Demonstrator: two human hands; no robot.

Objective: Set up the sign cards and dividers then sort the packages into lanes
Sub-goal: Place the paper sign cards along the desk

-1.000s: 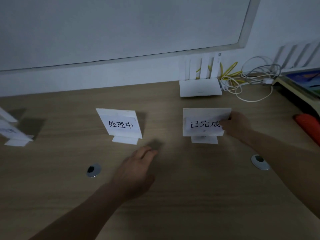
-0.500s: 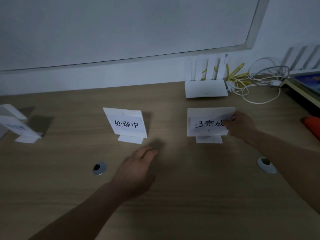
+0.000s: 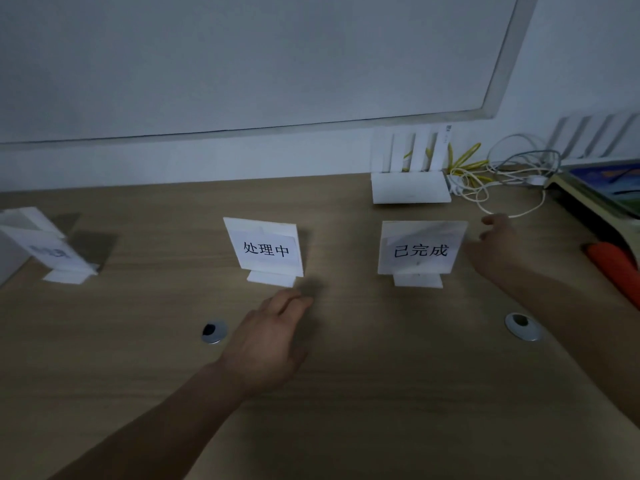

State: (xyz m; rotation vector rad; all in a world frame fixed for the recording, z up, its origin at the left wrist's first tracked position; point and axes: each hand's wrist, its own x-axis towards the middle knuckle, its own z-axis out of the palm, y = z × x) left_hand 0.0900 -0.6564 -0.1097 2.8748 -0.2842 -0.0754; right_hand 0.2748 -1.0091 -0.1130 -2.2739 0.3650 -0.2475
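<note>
Standing in a row on the wooden counter (image 3: 346,393) are three white sign cards, each upright in its own little white foot. The left card (image 3: 45,244) sits far off at the edge, angled away, and its print is too blurred to read. The middle card (image 3: 266,249) reads 处理中, and the right card (image 3: 420,249) reads 已完成. The two are well apart and both face the camera.

The left hand (image 3: 266,344) lies palm down on the counter just in front of the middle card's foot. Its fingers (image 3: 294,303) are relaxed and close together, holding nothing. The right hand (image 3: 495,244) hovers just beside the right card's right edge, fingers (image 3: 495,220) loosely spread and empty. I cannot tell whether it brushes the card.

Behind the right card, a white router (image 3: 410,190) stands against the wall, next to a tangle of white and yellow cables (image 3: 502,181). Two metal rings (image 3: 214,330) (image 3: 523,326) are set into the counter. An orange thing (image 3: 613,265) lies at the far right, and a whiteboard (image 3: 242,64) hangs above.
</note>
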